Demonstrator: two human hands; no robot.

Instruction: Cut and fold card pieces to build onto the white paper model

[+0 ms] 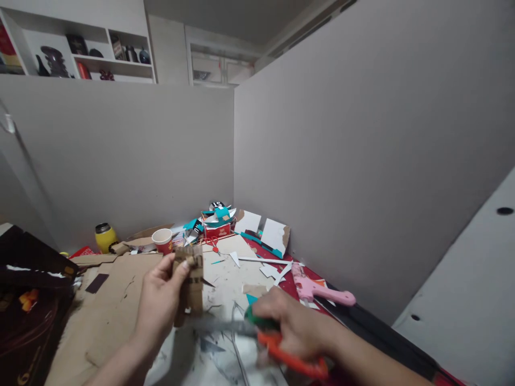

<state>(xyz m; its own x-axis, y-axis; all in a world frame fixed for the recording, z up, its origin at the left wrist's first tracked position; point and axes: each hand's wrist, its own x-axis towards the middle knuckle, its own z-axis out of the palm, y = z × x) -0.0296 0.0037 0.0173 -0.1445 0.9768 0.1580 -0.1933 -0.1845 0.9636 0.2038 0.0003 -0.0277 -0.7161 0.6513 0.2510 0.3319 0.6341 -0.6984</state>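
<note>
My left hand (163,289) pinches a brown strip of corrugated cardboard (195,297), its thumb on the near face, and holds it upright above the table. In my right hand (292,321) is a pair of scissors (292,359) with green and orange handles. Motion smears the scissors, and their blades point left toward the lower end of the cardboard. Whether the blades touch it, I cannot tell.
A pink glue gun (322,292) lies at the right. Behind are a paper cup (162,241), a yellow bottle (105,238), red-handled scissors (214,245) and paper scraps. Flat cardboard (116,305) covers the left side, beside a dark box (32,305). Grey partitions (341,161) enclose the table.
</note>
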